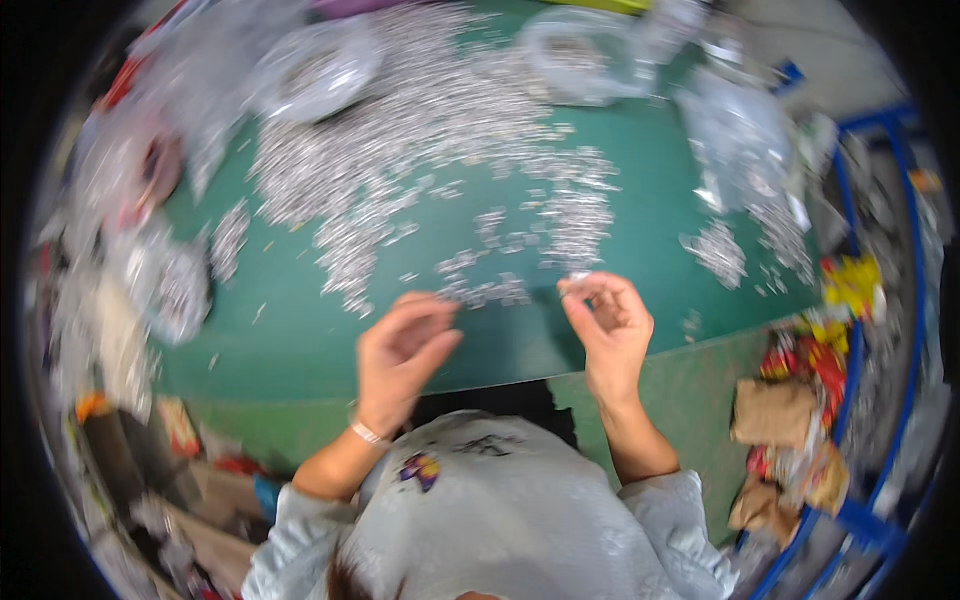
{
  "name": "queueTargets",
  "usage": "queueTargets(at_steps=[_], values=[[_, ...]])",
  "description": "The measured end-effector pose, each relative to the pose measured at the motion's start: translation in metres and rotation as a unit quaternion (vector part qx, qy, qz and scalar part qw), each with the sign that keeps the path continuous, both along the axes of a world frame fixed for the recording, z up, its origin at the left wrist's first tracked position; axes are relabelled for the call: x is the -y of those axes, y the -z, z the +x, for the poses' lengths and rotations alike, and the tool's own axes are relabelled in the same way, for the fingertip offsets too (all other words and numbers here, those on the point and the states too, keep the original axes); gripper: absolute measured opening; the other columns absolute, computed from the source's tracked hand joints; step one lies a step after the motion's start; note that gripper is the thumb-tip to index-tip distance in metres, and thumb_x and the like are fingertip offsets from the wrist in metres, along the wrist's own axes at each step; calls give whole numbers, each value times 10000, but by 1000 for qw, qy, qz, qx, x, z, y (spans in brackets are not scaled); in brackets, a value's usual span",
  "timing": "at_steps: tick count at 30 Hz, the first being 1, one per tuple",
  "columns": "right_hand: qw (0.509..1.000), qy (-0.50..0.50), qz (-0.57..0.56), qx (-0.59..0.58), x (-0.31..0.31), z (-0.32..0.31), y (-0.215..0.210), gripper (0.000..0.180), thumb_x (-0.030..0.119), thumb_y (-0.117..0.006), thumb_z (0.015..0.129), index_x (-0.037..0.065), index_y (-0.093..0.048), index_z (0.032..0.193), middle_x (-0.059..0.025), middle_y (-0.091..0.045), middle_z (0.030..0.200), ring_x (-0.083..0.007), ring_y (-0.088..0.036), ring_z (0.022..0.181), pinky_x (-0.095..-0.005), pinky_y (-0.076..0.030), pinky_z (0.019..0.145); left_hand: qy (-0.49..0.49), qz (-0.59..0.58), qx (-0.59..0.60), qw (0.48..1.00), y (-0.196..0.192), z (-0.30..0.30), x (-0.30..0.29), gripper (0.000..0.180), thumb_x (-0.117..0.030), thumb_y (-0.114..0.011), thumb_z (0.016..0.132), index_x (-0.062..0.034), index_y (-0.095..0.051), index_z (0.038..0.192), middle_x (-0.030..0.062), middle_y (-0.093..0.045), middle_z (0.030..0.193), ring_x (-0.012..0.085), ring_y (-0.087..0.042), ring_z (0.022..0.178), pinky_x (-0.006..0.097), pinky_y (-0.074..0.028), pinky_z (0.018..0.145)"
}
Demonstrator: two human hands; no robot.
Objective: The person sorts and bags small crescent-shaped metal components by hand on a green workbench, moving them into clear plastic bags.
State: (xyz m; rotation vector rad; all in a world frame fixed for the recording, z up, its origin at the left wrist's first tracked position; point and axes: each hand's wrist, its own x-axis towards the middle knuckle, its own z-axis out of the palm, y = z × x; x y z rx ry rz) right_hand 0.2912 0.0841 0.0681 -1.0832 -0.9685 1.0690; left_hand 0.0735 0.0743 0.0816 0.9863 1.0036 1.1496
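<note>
Small silvery metal pieces [400, 110] are spread in a wide heap over the green table [300, 340]; their exact kind is too blurred to make out. My right hand [612, 325] is over the near part of the table, thumb and forefinger pinched on a small silvery piece [576, 281], just below a narrow strip of pieces [577, 225]. To its left, my left hand [405, 345] has its fingers curved and the thumb apart, with nothing visible between them. Its fingertips are beside a small loose cluster of pieces [490, 292].
Clear plastic bags holding pieces [320, 70] [575, 60] lie along the far side. More bags [165, 280] crowd the left edge. Small piles [718, 252] sit at right, near a plastic bag [740, 140]. A blue metal rack [912, 300] and cardboard [775, 412] stand beyond.
</note>
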Motion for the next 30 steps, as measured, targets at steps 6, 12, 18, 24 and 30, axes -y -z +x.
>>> queueTargets(at_steps=[6,12,18,24,30], values=[[896,396,43,197,7,205,23,228,15,-700,845,3,-627,1061,-50,-689,944,-105,-620,827,-231,-470,750,-173,114,-141,968,17,-19,2,160,88,-595,838,38,-617,989,75,-547,1040,141,-534,910,259,-460,788],[760,491,-61,422,34,382,69,315,3,-723,785,7,-632,1086,-46,-710,824,-101,-632,740,-270,-497,704,-276,393,178,859,-58,-100,-25,94,-20,-556,868,19,-542,953,90,-445,944,224,-466,888,355,-432,759],[666,473,-131,562,4,420,80,330,33,-718,753,73,-640,1072,-35,-709,841,-251,-621,837,-387,-489,778,99,321,574,747,-126,-118,7,299,179,-622,655,-85,-536,768,42,-427,773,136,-437,640,274,-381,635],[661,452,-111,589,9,422,73,290,33,-678,796,71,-639,1080,-60,-704,870,-270,-622,867,-395,-480,801,-107,390,110,908,-65,-104,-3,78,-34,-549,877,13,-528,935,95,-421,911,214,-449,884,373,-427,799],[730,413,-36,544,0,297,33,257,20,-651,829,58,-651,1083,-110,-690,965,-270,-630,920,-379,-478,838,-15,112,-335,935,-9,-30,-23,272,58,-614,822,24,-622,1091,113,-615,1138,264,-576,1070,377,-441,959]])
